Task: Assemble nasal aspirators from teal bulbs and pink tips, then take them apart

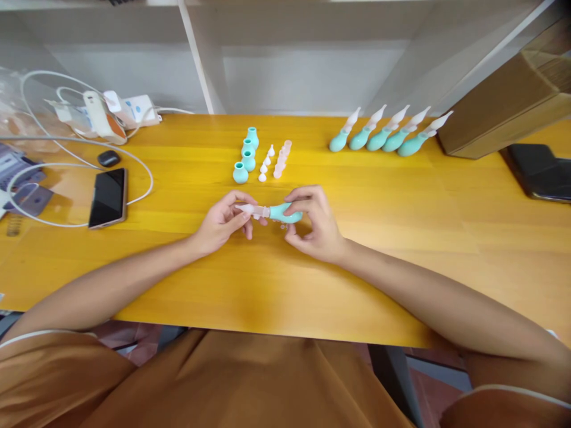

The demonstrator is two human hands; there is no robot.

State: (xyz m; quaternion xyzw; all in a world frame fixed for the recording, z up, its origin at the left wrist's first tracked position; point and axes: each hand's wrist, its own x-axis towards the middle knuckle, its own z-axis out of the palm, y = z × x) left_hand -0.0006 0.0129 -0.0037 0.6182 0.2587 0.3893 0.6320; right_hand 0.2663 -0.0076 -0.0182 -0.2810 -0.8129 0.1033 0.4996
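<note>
My left hand point(218, 226) pinches a whitish translucent nozzle tip point(247, 208) between thumb and fingers. A pale pink connector point(262, 211) sits between that tip and the neck of a teal squeeze bulb point(278, 211). Fingers of my right hand point(320, 229) grip the bulb's rounded end from the right. The pieces lie in one line, held just over the table. Beyond my hands stand several loose teal bulbs point(241, 173) with open necks. Beside them are a row of small white tips point(264, 169) and a row of pink connectors point(281, 160).
Several bulbs with nozzles fitted point(379, 138) stand in a row at the back right, near a cardboard box point(504, 101). A phone point(108, 198), white cables and chargers point(138, 110) occupy the left. A dark device point(542, 169) lies far right on the wooden table point(392, 202).
</note>
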